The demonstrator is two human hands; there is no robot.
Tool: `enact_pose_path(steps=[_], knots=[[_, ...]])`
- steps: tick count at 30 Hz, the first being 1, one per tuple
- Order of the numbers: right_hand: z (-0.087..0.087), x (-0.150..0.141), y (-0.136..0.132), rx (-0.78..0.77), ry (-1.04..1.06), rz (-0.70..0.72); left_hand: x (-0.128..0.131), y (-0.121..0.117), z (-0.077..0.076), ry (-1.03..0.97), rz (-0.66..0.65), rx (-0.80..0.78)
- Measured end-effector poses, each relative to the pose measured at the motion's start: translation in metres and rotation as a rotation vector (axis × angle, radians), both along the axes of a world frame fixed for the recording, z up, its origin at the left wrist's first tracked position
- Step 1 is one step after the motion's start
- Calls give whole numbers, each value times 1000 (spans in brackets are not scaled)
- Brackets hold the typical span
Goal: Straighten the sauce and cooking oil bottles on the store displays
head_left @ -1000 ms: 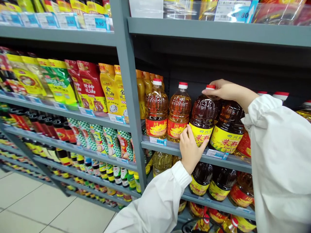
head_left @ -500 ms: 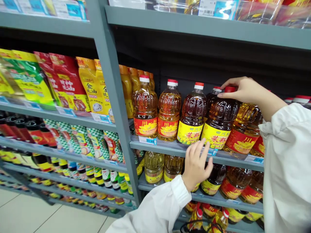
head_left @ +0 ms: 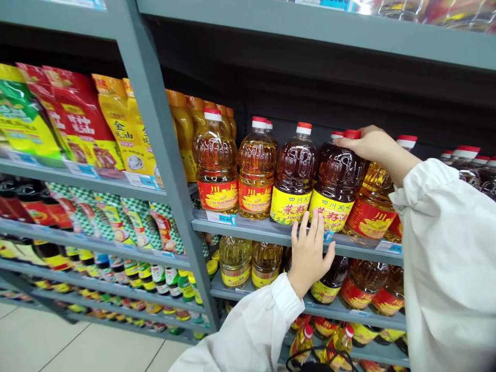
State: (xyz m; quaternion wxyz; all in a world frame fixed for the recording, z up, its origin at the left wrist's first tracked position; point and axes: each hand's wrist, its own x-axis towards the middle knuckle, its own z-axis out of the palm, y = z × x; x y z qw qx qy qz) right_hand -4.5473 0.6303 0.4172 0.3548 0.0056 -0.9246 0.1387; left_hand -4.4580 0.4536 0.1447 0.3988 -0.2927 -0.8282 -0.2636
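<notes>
A large oil bottle (head_left: 333, 188) with dark oil, a red cap and a yellow label stands on the shelf. My right hand (head_left: 362, 142) has it by the neck just under the cap; the fingers behind are partly hidden. Lower down, my left hand (head_left: 311, 253) is open in front of the shelf edge, its fingertips at the bottom of the yellow labels. Whether they touch is hard to tell. A matching dark oil bottle (head_left: 296, 173) is on the left, and a lighter oil bottle (head_left: 370, 212) with a red label is on the right.
Two red-label oil bottles (head_left: 215, 163) stand farther left, beside the grey shelf post (head_left: 163, 119). An upper shelf board (head_left: 310, 41) runs above my right hand. More bottles line the lower shelf (head_left: 240, 293). Sauce pouches (head_left: 85, 124) fill the left bay.
My right hand has settled lower and closer around the bottle's neck. My left hand has risen slightly toward the label. The view has shifted, so the shelves sit farther left and higher.
</notes>
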Motion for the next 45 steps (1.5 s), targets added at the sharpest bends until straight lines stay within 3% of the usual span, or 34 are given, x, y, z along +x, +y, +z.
enact_pose_path(steps=[3,6,8,11,13,16,20,29,35,42,45], knots=[[2,12,-8,-4,4,58,5,5,-1,-20,10,36],[18,44,-6,-18,129,232,11,11,-4,8,-14,96],[32,68,8,-73,288,312,14,16,-4,76,-85,92],[37,87,44,-258,337,259,18,29,-3,171,-242,-30],[23,85,69,-426,189,221,20,42,0,185,-310,-133],[-10,73,92,-616,-29,359,22,62,0,144,-305,-211],[-35,66,92,-639,-68,527,21,76,-5,97,-229,-222],[-43,66,63,-767,124,394,22,87,-15,97,-164,-138],[-46,61,55,-684,172,227,23,90,-14,22,-169,-94],[-47,55,54,-648,184,219,42,54,-3,-58,-358,-196],[-40,65,58,-534,121,217,55,29,-5,-49,-402,-210]])
